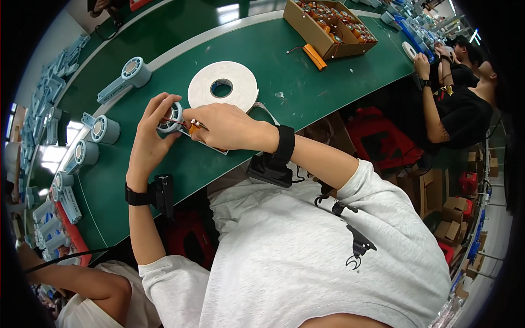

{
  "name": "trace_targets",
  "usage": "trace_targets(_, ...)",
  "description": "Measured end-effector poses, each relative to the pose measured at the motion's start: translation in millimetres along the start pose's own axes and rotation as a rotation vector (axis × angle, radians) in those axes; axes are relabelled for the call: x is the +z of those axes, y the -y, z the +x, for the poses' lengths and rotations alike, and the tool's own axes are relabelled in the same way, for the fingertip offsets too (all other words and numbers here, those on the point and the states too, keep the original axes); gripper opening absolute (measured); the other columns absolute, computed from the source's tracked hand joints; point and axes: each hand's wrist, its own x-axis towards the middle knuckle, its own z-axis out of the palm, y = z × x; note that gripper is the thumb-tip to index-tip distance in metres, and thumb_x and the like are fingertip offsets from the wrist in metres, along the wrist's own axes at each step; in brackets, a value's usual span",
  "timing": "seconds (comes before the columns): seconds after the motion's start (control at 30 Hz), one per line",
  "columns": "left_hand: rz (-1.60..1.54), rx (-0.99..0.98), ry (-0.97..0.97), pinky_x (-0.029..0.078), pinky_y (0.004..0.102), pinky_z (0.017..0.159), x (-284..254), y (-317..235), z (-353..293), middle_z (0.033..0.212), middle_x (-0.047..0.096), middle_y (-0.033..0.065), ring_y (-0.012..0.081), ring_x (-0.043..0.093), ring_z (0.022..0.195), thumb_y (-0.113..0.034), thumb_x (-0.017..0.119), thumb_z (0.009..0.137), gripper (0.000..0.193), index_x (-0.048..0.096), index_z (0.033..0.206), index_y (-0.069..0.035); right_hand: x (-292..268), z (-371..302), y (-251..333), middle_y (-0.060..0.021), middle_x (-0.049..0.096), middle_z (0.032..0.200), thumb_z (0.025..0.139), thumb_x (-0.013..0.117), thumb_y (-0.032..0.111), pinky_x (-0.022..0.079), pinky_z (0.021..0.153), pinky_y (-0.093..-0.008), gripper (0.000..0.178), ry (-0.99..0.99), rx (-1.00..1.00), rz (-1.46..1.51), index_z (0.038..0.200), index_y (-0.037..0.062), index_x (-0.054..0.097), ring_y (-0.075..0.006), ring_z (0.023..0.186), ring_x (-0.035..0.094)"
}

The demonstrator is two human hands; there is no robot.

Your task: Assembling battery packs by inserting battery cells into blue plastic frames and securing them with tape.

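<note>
My left hand (146, 134) curls its fingers and thumb around the round head of a light blue handheld fan (176, 111). Close against it, my right hand (227, 127) is closed on an orange battery (194, 127) with thin wires; the palm and fingers cover most of it. Dark red wires run between the battery and the fan head. Under my right hand, part of a pale edge shows, but I cannot tell what it belongs to. A wide roll of white tape (199, 87) lies flat just beyond my right hand, its loose end trailing to the right.
An open cardboard box (342, 50) of orange batteries stands at the far right, with a loose orange battery (315, 57) beside it. Several light blue fans (104, 130) line the left of the green table (284, 82). Co-workers (462, 104) sit at right and lower left.
</note>
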Motion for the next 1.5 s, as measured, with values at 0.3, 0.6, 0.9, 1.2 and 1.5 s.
trace_targets(0.3, 0.0, -0.083, 0.021, 0.045, 0.0333, 0.085, -0.4, -4.6, 5.4, 0.115, 0.048, 0.009, 0.026, 0.054, 0.096, 0.016, 0.062, 0.058, 0.06, 0.053, 0.113, -0.004, 3.6, -0.8, -2.5, -0.0138, 0.048, 0.091, 0.077, 0.055, 0.001, 0.043, 0.07, -0.0412, 0.015, -0.057, -0.297, -0.153, 0.09, 0.0008, 0.047, -0.031, 0.083, 0.053)
trace_targets(0.6, -0.026, -0.098, -0.003, 0.047, 0.035, 0.081, 3.9, -2.9, 0.3, 0.117, 0.047, 0.0097, 0.0283, 0.055, 0.097, 0.015, 0.062, 0.06, 0.06, 0.052, 0.115, -0.007, -5.1, -5.6, 1.4, -0.0146, 0.047, 0.088, 0.076, 0.054, -0.004, 0.044, 0.065, -0.0395, 0.014, 0.046, -0.328, -0.172, 0.087, -0.0008, 0.045, -0.0304, 0.078, 0.052)
trace_targets(0.9, -0.035, -0.195, 0.005, 0.047, 0.0352, 0.079, 10.5, -15.6, -2.3, 0.119, 0.046, 0.009, 0.0268, 0.055, 0.097, 0.016, 0.063, 0.06, 0.061, 0.052, 0.115, -0.008, -6.7, -17.5, -2.9, -0.0137, 0.045, 0.088, 0.075, 0.056, -0.005, 0.044, 0.062, -0.0368, 0.017, -0.048, -0.315, -0.1, 0.083, -0.0024, 0.042, -0.0298, 0.074, 0.052)
trace_targets(1.2, -0.002, -0.191, -0.015, 0.048, 0.0372, 0.075, 14.6, -11.5, -2.8, 0.118, 0.046, 0.0104, 0.0305, 0.054, 0.098, 0.016, 0.063, 0.061, 0.061, 0.053, 0.115, -0.01, -10.4, -17.8, -13.4, -0.017, 0.05, 0.093, 0.071, 0.06, -0.008, 0.046, 0.058, -0.033, 0.022, -0.073, -0.372, 0.001, 0.083, -0.0026, 0.042, -0.0285, 0.071, 0.054)
trace_targets(1.5, -0.133, -0.26, -0.031, 0.047, 0.0373, 0.076, 14.6, -12.0, -2.5, 0.117, 0.047, 0.0113, 0.0301, 0.054, 0.096, 0.016, 0.062, 0.061, 0.06, 0.052, 0.115, -0.009, -40.2, -44.4, -11.6, -0.0183, 0.05, 0.096, 0.07, 0.064, -0.008, 0.047, 0.061, -0.0296, 0.025, -0.129, -0.35, 0.126, 0.084, -0.0013, 0.044, -0.0258, 0.069, 0.053)
